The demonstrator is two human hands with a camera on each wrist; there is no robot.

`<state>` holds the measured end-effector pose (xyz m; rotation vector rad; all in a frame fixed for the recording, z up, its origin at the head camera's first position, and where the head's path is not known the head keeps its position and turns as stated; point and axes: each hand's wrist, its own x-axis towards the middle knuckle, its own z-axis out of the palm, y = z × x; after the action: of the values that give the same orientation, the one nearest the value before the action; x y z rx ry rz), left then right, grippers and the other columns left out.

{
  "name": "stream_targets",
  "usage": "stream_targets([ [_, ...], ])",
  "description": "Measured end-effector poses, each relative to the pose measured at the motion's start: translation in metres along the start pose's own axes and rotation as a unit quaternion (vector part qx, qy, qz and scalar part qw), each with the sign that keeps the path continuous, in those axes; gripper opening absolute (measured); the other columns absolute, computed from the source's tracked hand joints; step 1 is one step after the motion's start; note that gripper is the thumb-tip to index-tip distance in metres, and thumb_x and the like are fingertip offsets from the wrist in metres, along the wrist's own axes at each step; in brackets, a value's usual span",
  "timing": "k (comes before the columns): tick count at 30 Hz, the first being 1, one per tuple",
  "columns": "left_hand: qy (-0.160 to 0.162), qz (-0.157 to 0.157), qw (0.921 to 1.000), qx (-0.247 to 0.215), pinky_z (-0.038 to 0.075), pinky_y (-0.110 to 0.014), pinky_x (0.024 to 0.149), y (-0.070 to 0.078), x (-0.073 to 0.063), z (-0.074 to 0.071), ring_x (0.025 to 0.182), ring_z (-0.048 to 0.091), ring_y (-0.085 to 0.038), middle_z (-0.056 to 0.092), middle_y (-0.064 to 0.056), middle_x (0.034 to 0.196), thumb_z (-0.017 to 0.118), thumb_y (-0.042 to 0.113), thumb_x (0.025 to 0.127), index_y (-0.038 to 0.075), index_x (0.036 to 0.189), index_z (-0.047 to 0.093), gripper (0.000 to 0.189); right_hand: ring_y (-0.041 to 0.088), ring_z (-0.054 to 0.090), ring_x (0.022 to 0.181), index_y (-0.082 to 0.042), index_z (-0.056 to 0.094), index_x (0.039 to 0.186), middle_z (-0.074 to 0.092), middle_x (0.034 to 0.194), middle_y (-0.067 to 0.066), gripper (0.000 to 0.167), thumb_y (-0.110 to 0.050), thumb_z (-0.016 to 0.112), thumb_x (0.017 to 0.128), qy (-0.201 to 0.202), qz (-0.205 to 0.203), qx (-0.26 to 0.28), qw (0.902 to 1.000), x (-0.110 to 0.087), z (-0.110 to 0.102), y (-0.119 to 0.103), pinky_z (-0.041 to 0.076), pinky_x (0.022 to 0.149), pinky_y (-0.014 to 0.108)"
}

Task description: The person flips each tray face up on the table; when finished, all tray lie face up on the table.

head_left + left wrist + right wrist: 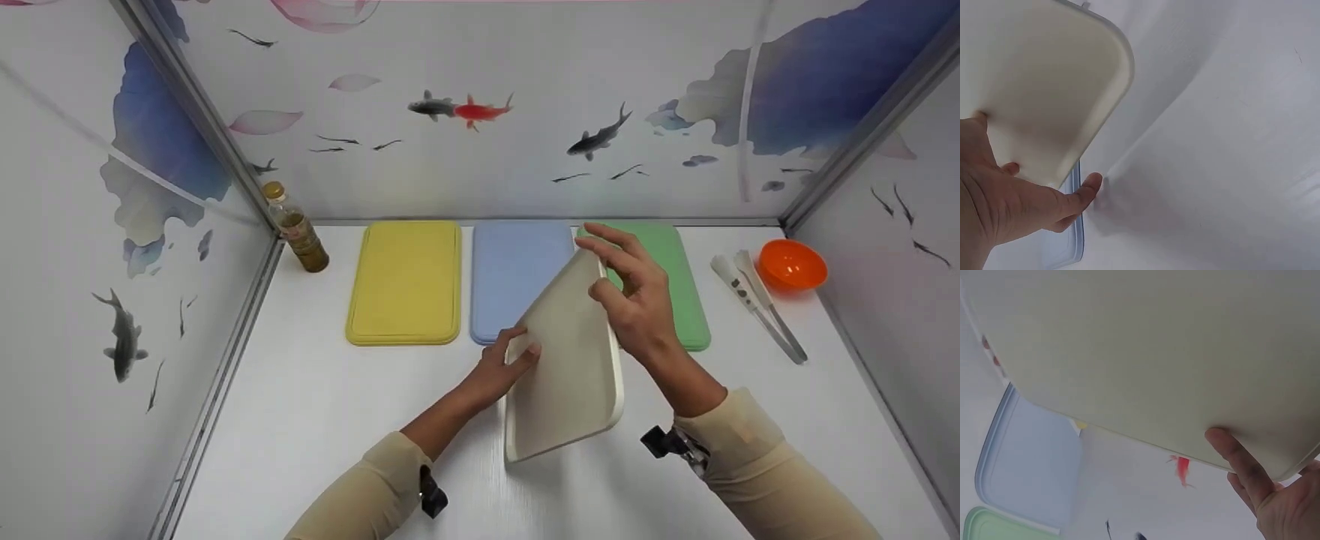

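Both hands hold a cream-white rectangular tray [566,367] with a raised rim, tilted steeply above the table. My left hand [501,367] grips its left edge, the thumb on the facing side and other fingers around the rim. My right hand [634,292] pinches the tray near its upper right corner. In the left wrist view, the tray [1044,73] has its rounded corner toward the middle, with the left hand [1022,205] below it. The right wrist view has the tray [1145,349] filling the upper part, a digit of the right hand [1286,506] pressed on its face.
Behind the tray, yellow [405,283], blue [517,277] and green [686,300] rectangular boards lie in a row along the back wall. A bottle of brownish liquid [300,236] stands back left. Two long utensils [761,304] and an orange bowl [793,266] are at the right.
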<state>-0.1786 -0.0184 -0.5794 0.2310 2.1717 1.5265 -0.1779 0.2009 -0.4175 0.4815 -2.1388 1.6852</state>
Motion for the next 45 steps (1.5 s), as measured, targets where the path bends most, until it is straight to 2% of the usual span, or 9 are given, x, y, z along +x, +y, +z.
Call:
stream_targets([
  [6, 0.013, 0.005, 0.9990, -0.042, 0.044, -0.069, 0.120, 0.000, -0.001, -0.005, 0.156, 0.045, -0.043, 0.027, -0.024, 0.180, 0.057, 0.085, 0.098, 0.029, 0.170, 0.034, 0.094, 0.022, 0.063, 0.136, 0.006, 0.074, 0.136, 0.058, 0.155, 0.029, 0.060, 0.011, 0.049, 0.082, 0.011, -0.013, 0.056, 0.9983, 0.000, -0.004, 0.005, 0.053, 0.109, 0.026],
  [15, 0.042, -0.009, 0.9991, 0.004, 0.052, -0.069, 0.112, 0.004, -0.009, -0.014, 0.144, 0.055, -0.045, 0.039, -0.028, 0.167, 0.057, 0.085, 0.098, 0.032, 0.169, 0.037, 0.092, 0.027, 0.066, 0.128, 0.002, 0.073, 0.140, 0.055, 0.133, 0.009, 0.060, 0.009, 0.049, 0.086, -0.003, 0.025, 0.055, 0.9982, -0.006, -0.009, 0.008, 0.057, 0.097, 0.025],
  [22, 0.062, -0.024, 0.9974, 0.029, 0.056, -0.068, 0.106, 0.005, -0.013, -0.023, 0.132, 0.061, -0.044, 0.042, -0.030, 0.159, 0.056, 0.084, 0.099, 0.033, 0.169, 0.041, 0.087, 0.027, 0.064, 0.128, -0.002, 0.068, 0.150, 0.050, 0.122, 0.008, 0.061, 0.010, 0.052, 0.092, -0.028, 0.047, 0.055, 0.9970, -0.008, -0.016, 0.007, 0.059, 0.093, 0.025],
  [27, 0.082, -0.029, 0.9954, 0.040, 0.056, -0.068, 0.104, 0.008, -0.017, -0.031, 0.130, 0.062, -0.046, 0.039, -0.033, 0.160, 0.057, 0.082, 0.099, 0.034, 0.167, 0.044, 0.084, 0.027, 0.065, 0.127, -0.008, 0.066, 0.154, 0.055, 0.132, 0.010, 0.059, 0.005, 0.062, 0.096, -0.054, 0.055, 0.008, 0.9970, -0.010, -0.022, 0.004, 0.061, 0.089, 0.023],
  [31, 0.105, -0.024, 0.9929, 0.049, 0.057, -0.067, 0.102, 0.007, -0.018, -0.037, 0.125, 0.062, -0.045, 0.039, -0.030, 0.154, 0.061, 0.080, 0.099, 0.031, 0.165, 0.047, 0.084, 0.022, 0.060, 0.130, -0.014, 0.067, 0.154, 0.059, 0.149, 0.012, 0.059, -0.003, 0.075, 0.097, -0.074, 0.066, -0.076, 0.9921, -0.011, -0.026, 0.001, 0.056, 0.093, 0.018],
  [36, 0.128, -0.022, 0.9885, 0.077, 0.058, -0.063, 0.097, 0.006, -0.019, -0.045, 0.115, 0.064, -0.041, 0.040, -0.026, 0.149, 0.064, 0.079, 0.098, 0.030, 0.163, 0.048, 0.083, 0.023, 0.055, 0.100, -0.015, 0.072, 0.148, 0.061, 0.159, 0.017, 0.055, -0.015, 0.084, 0.095, -0.097, 0.071, -0.200, 0.9724, -0.011, -0.031, -0.003, 0.041, 0.089, 0.037],
  [40, 0.149, -0.023, 0.9823, 0.111, 0.060, -0.056, 0.089, 0.008, -0.021, -0.051, 0.105, 0.065, -0.036, 0.040, -0.024, 0.145, 0.066, 0.079, 0.097, 0.031, 0.164, 0.048, 0.084, 0.029, 0.056, 0.098, -0.011, 0.071, 0.148, 0.060, 0.162, 0.020, 0.060, -0.022, 0.090, 0.093, -0.122, 0.094, -0.251, 0.9557, -0.011, -0.034, -0.003, 0.045, 0.084, 0.038],
  [43, 0.165, -0.024, 0.9759, 0.141, 0.060, -0.052, 0.083, 0.010, -0.022, -0.054, 0.099, 0.063, -0.035, 0.040, -0.023, 0.142, 0.068, 0.078, 0.096, 0.031, 0.162, 0.050, 0.084, 0.041, 0.065, 0.113, -0.008, 0.070, 0.150, 0.058, 0.162, 0.025, 0.066, -0.024, 0.094, 0.090, -0.136, 0.115, -0.270, 0.9463, -0.013, -0.035, -0.002, 0.054, 0.102, 0.048],
  [45, 0.176, -0.027, 0.9702, 0.165, 0.059, -0.051, 0.081, 0.011, -0.022, -0.055, 0.098, 0.062, -0.037, 0.040, -0.026, 0.144, 0.068, 0.078, 0.095, 0.031, 0.161, 0.051, 0.083, 0.051, 0.067, 0.124, -0.005, 0.069, 0.149, 0.058, 0.160, 0.029, 0.070, -0.024, 0.095, 0.088, -0.140, 0.120, -0.282, 0.9415, -0.015, -0.034, 0.001, 0.044, 0.119, 0.065],
])
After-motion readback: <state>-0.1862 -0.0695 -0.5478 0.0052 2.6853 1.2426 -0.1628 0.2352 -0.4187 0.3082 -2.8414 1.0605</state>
